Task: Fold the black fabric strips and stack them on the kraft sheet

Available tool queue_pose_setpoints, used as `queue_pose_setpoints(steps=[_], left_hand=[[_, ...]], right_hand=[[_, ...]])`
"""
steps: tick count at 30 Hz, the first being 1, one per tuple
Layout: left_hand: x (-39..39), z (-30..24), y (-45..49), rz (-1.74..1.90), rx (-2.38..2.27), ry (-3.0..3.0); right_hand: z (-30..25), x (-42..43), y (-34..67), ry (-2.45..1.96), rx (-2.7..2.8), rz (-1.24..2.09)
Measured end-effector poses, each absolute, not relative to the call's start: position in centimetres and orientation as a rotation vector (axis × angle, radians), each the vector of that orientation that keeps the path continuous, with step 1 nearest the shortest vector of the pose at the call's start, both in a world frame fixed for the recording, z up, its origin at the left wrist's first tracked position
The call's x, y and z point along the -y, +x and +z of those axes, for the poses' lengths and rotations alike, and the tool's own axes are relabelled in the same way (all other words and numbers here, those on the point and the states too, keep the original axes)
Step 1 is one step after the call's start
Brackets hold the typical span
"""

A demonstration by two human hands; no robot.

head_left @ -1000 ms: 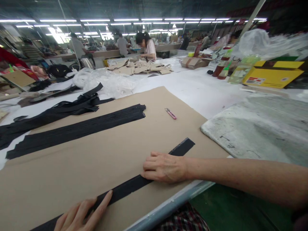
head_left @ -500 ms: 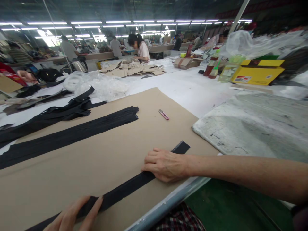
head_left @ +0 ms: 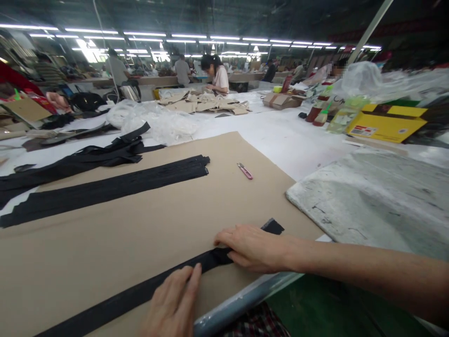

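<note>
A long black fabric strip (head_left: 115, 299) runs diagonally across the brown sheet near the table's front edge. My right hand (head_left: 257, 248) grips it near its far end, thumb and fingers closed around it, and a short piece of strip shows beyond the knuckles. Between my hands the strip is slightly buckled. My left hand (head_left: 173, 302) lies on the strip with its fingers stretched out and fingertips touching the fabric. Farther back on the sheet are a pile of black strips (head_left: 108, 187) and pink thread snips (head_left: 244, 171).
A grey-white slab (head_left: 379, 196) covers the right side. Behind it stand a yellow box (head_left: 387, 124) and bottles (head_left: 319, 110). Loose black strips (head_left: 70, 164) and clear plastic (head_left: 154, 121) lie at the left. A co-worker (head_left: 219, 77) is at the far side.
My left hand has slid along the strip toward my right hand. My right hand has changed its hold, and the strip now buckles beside it. The view has shifted slightly.
</note>
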State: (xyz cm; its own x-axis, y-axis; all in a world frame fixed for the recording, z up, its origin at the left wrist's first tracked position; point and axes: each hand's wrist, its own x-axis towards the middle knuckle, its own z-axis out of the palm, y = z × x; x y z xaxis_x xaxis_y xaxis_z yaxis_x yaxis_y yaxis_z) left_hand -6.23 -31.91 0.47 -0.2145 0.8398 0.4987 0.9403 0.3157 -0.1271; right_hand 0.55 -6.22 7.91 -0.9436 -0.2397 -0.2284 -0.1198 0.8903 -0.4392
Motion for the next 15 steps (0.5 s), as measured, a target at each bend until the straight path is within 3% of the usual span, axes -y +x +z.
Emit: queue_pose_setpoints(steps=[4, 15], left_hand=[[29.7, -1.2, -5.2, -0.165, 2.014, -1.622], [30.1, -2.3, -4.7, -0.193, 2.065, -1.493]], right_hand=[[9.2, 5.5, 0.1, -0.183, -2.678, -0.629], [6.3, 7.7, -2.0, -0.733, -2.974, -0.14]])
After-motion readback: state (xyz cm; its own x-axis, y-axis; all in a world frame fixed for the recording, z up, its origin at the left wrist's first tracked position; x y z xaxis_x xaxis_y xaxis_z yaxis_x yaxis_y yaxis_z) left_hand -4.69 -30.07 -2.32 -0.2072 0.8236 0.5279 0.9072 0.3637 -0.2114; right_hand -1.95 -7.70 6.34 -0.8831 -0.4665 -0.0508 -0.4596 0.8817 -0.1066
